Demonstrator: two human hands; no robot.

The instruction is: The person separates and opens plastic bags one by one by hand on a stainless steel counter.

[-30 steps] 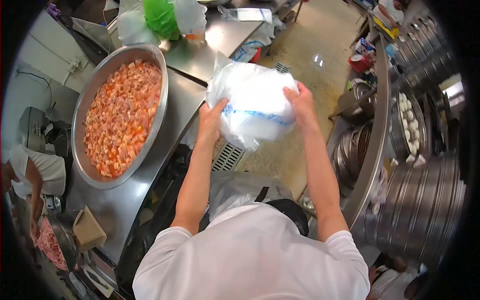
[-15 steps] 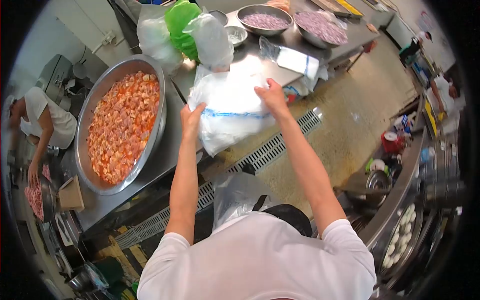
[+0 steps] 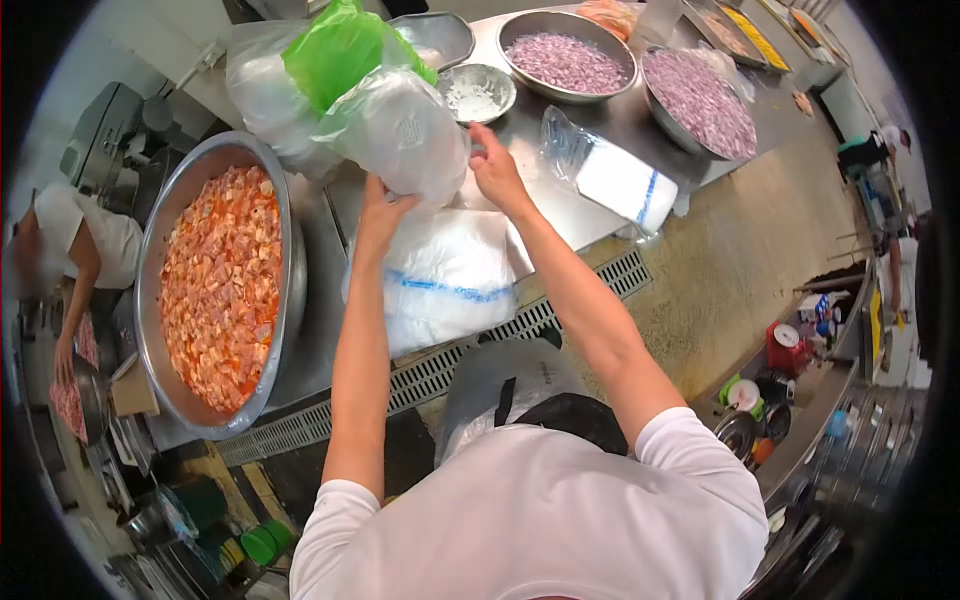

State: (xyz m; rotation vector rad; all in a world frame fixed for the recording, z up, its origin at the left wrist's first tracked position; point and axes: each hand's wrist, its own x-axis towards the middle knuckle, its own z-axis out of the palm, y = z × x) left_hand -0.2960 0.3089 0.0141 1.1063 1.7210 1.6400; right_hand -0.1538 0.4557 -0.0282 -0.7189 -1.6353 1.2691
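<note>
A filled clear plastic bag (image 3: 405, 135) stands on the steel table, with a bright green bag (image 3: 345, 55) behind it. My left hand (image 3: 382, 215) is at the clear bag's lower left, thumb apart from the fingers, whose tips are partly hidden. On the other side, my right hand (image 3: 493, 172) has its fingers spread near the bag's right edge; I cannot tell if it touches. Below both hands a stack of white plastic bags (image 3: 440, 255) with a blue stripe lies over the table edge.
A large metal basin (image 3: 290, 290) of diced meat stands at left. Bowls of chopped onion (image 3: 565, 62) and a small bowl of white powder (image 3: 475, 95) are at the back. A wrapped bag pack (image 3: 620, 185) lies right. A co-worker (image 3: 100, 230) handles meat at far left.
Both hands have let go of the striped stack of bags, which now lies on the table edge. They have moved forward to the sides of the filled clear bag. My view has shifted.
</note>
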